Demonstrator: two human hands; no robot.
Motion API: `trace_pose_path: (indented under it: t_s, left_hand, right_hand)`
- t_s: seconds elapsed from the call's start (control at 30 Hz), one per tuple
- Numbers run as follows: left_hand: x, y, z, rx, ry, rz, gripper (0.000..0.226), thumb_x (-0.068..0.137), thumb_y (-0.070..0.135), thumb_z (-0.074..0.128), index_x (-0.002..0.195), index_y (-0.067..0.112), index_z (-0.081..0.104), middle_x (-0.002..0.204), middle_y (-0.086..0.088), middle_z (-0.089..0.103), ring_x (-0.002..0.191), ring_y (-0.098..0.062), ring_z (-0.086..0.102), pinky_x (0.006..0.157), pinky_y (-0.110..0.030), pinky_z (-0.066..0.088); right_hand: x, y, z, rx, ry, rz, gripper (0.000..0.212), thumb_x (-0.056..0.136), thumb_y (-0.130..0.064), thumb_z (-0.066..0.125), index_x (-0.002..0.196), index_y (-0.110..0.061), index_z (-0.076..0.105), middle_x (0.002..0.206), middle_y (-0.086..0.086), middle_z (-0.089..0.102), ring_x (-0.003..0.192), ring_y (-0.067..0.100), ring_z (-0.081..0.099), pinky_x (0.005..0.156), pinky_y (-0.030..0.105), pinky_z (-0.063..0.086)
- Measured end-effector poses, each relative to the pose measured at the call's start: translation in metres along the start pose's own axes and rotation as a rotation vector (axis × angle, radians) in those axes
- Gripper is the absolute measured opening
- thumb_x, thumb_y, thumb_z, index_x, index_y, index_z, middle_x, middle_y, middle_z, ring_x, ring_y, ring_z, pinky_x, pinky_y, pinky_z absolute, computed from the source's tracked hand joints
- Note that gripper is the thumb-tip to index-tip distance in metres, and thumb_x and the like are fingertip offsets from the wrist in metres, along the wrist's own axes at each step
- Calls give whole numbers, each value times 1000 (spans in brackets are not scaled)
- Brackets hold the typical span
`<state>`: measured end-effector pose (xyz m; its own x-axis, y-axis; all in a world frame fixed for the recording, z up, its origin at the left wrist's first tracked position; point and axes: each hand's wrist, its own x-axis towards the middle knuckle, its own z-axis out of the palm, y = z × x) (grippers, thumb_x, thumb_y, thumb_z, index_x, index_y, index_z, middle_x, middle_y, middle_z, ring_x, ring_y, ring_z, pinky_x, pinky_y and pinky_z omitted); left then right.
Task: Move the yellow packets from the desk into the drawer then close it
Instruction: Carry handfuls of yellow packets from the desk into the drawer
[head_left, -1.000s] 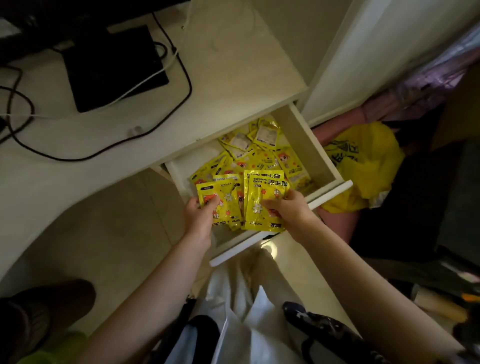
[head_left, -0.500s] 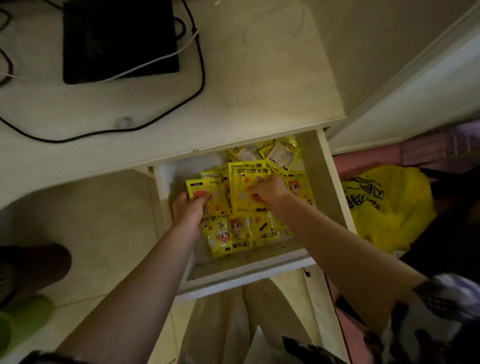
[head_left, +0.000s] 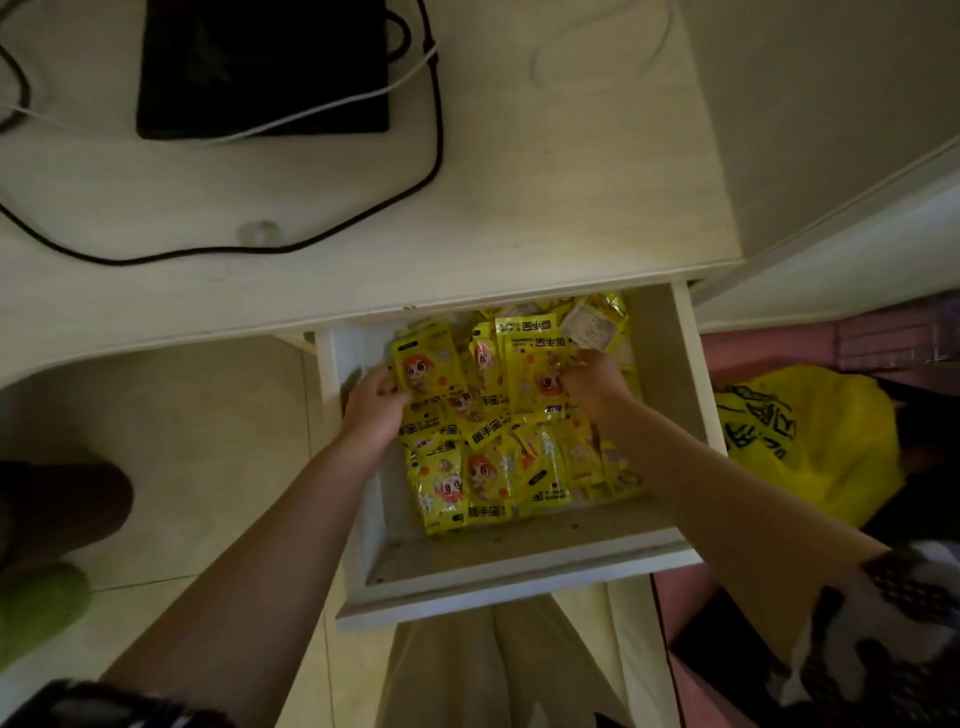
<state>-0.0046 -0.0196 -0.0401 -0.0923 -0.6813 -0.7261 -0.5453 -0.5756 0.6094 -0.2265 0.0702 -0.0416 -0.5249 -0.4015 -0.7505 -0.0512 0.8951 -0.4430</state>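
Note:
The pale wooden drawer (head_left: 509, 577) stands pulled out from under the desk (head_left: 519, 223). Several yellow packets (head_left: 483, 478) with a cartoon face lie heaped inside it. My left hand (head_left: 374, 405) reaches into the drawer's left side and grips a yellow packet (head_left: 426, 364) by its lower edge. My right hand (head_left: 592, 379) is deeper in on the right, its fingers curled on another yellow packet (head_left: 535, 358). No yellow packet shows on the visible desk top.
A black flat device (head_left: 260, 67) with black and white cables (head_left: 431, 156) lies on the desk's far part. A yellow plastic bag (head_left: 810, 441) sits on the floor right of the drawer. A white panel (head_left: 831, 260) rises at right. My legs are below the drawer front.
Both hands have carried their packets from the drawer's front toward its back. The view has shifted, so the drawer now sits squarely in front of me.

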Motion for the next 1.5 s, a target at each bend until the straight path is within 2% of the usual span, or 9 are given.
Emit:
trace_pose_path:
  t_s: [0.2, 0.3, 0.43, 0.53, 0.67, 0.73, 0.97, 1.23, 1.5]
  left_hand:
    - [-33, -14, -3, 116, -21, 24, 48, 92, 6, 56, 139, 10, 46, 127, -6, 57, 105, -14, 53, 86, -26, 40]
    - [-57, -21, -7, 178, -56, 35, 44, 92, 6, 54, 136, 10, 48, 130, -11, 57, 107, -15, 53, 85, -25, 41]
    - [-94, -31, -9, 214, -58, 72, 38, 95, 10, 51, 133, 12, 50, 127, -8, 58, 103, -14, 54, 81, -24, 42]
    - [-124, -36, -12, 186, 0, 118, 35, 96, 14, 53, 131, 14, 53, 121, -4, 60, 92, -13, 57, 66, -19, 42]
    - [-162, -49, -20, 101, 147, 195, 28, 94, 10, 53, 120, 15, 60, 112, -1, 68, 92, -23, 65, 69, -23, 49]
    - [-180, -58, -26, 84, 208, 240, 25, 93, 9, 55, 116, 15, 63, 105, 0, 71, 91, -16, 65, 68, -13, 45]
    - [-225, -102, -68, 106, 402, 270, 22, 93, 14, 53, 112, 17, 64, 103, 0, 70, 96, -15, 63, 80, -24, 48]
    - [-261, -166, -148, 155, 584, 152, 22, 95, 26, 49, 114, 29, 60, 108, 5, 66, 95, -6, 59, 78, -17, 42]
    - [-286, -237, -259, 223, 647, 129, 23, 96, 25, 48, 116, 26, 59, 105, 3, 64, 91, -9, 59, 80, -22, 49]
  right_hand:
    - [-32, 21, -15, -81, -6, -44, 24, 92, -17, 51, 111, -8, 63, 97, 13, 67, 82, 27, 63, 72, 37, 54]
    - [-51, 27, -18, -211, -64, -83, 28, 93, -7, 43, 116, -1, 58, 90, 9, 56, 75, 21, 50, 58, 24, 39]
    - [-85, 30, -15, -291, -87, -183, 35, 95, -10, 40, 128, -2, 52, 101, 7, 51, 64, 6, 41, 57, 16, 33]
    - [-115, 26, -9, -293, -135, -262, 41, 96, -13, 41, 137, -11, 43, 113, 12, 62, 61, 6, 48, 48, 19, 36]
    - [-152, 20, 5, -379, -150, -401, 41, 97, -17, 42, 138, -13, 43, 121, 11, 63, 70, 13, 58, 52, 22, 46]
    - [-170, 17, 16, -430, -167, -455, 39, 98, -18, 44, 136, -13, 43, 124, 8, 62, 77, 14, 59, 54, 18, 43]
    - [-227, 8, 78, -643, -236, -704, 32, 94, -15, 46, 125, -12, 51, 116, 7, 64, 110, 26, 59, 92, 36, 47]
    - [-299, -15, 167, -776, -379, -922, 34, 95, -15, 46, 128, -12, 50, 125, 8, 61, 114, 23, 59, 91, 28, 45]
    - [-368, -38, 283, -832, -456, -956, 34, 98, -19, 43, 131, -13, 47, 127, 6, 58, 114, 18, 57, 86, 22, 44]
